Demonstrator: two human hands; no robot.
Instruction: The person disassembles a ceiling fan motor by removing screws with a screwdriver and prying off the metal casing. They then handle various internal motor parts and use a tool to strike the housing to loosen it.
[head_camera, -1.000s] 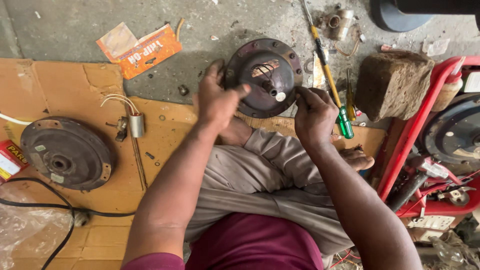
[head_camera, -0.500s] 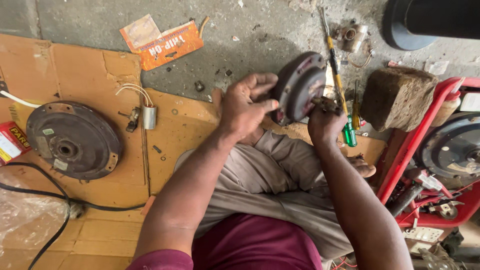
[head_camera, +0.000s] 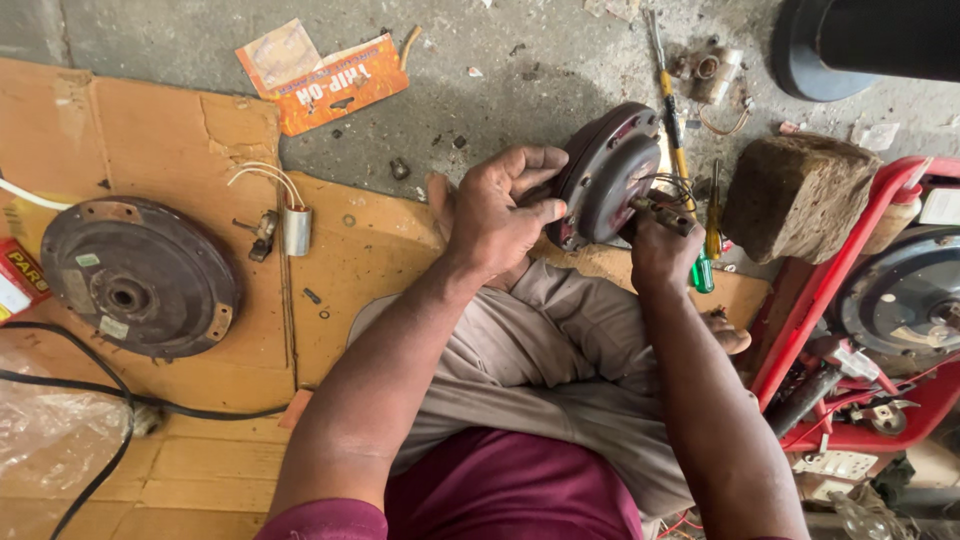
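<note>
Tilting the motor cover (head_camera: 612, 175) upright, my left hand (head_camera: 492, 215) clamps its rim; my right hand (head_camera: 660, 250) grips its shaft; best keep it steady.

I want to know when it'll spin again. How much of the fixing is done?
Done: one round motor cover already lies off on the cardboard. In hand: the left hand holds the round motor housing tilted on edge, while the right hand grips its shaft end by the wires. Left: the small capacitor lies loose, and the housing isn't closed up.
</note>
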